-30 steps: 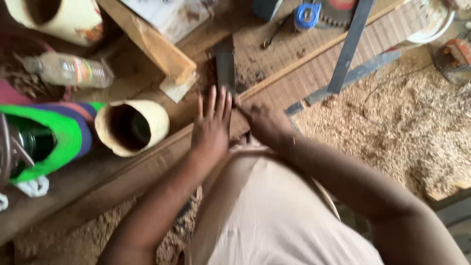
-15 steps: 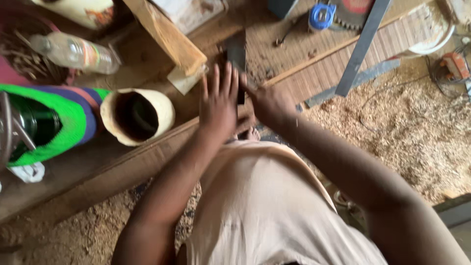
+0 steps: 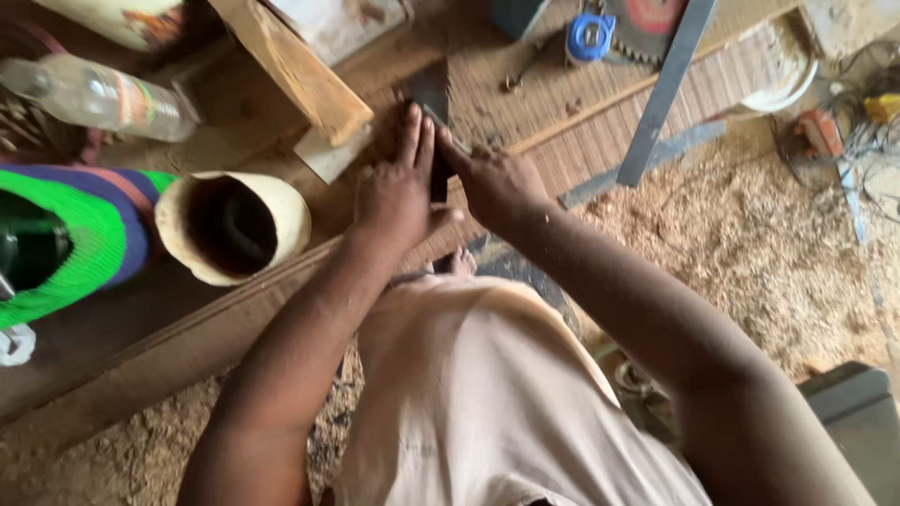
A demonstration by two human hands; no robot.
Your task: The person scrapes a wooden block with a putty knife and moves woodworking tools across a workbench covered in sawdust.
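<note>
My left hand [image 3: 398, 192] lies flat on the desk [image 3: 581, 141], its fingers [image 3: 412, 136] straight, close together and pressed down on a dark flat blade [image 3: 433, 94] that runs away from me along the ribbed wooden surface. My right hand [image 3: 497, 183] is beside it, touching it, with its fingers curled narrow over the same blade near its nearer end; whether they truly pinch it or only bear down on it I cannot tell, because my knuckles hide the contact. Compared with a second ago, both hands have slid farther out along the blade, away from my body, and more of its dark tip is covered by my left fingers, so I judge this as a push stroke in progress, the blade being rubbed along the desk under pressure. The blade itself has kept its line; it has not turned. Left of my left wrist a short piece of cream pipe [image 3: 234, 230] lies open-mouthed, near but apart from my hand. A wooden beam [image 3: 291, 66] slants just above it, a plastic bottle [image 3: 98, 94] lies farther left, and a blue tape measure [image 3: 591, 37] and a grey metal bar [image 3: 666, 89] sit beyond my right hand. Sawdust [image 3: 750, 253] covers the floor on my right.
</note>
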